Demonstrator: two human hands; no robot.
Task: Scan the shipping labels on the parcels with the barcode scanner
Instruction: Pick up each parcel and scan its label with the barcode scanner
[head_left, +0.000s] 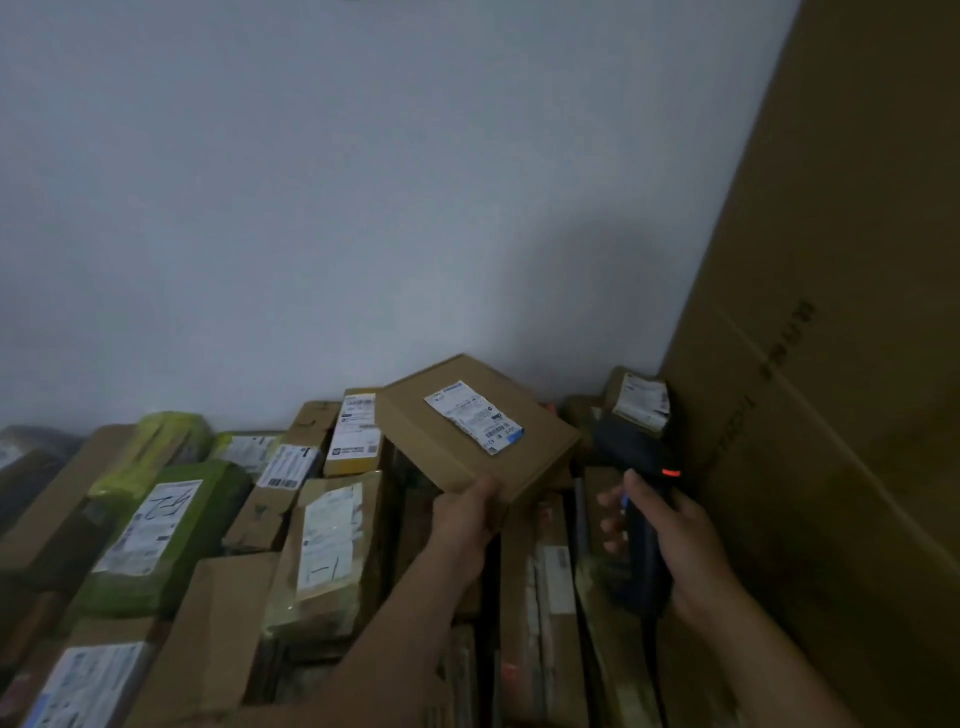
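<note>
Scanning is in hand: box gripped by left hand, scanner clasped by right hand; label must be targeted next.

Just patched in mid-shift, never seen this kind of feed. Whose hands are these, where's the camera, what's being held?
No machine here: a person works bare-handed. The single picture comes from a camera worn on their head, looking forward and down. The left hand grips a brown cardboard box by its near edge, its white shipping label facing up. The right hand grips a dark barcode scanner, an orange light glowing on it, just right of the box. Beneath lies a pile of parcels, brown and green, many labelled. A tall carton stands at the right.
</note>
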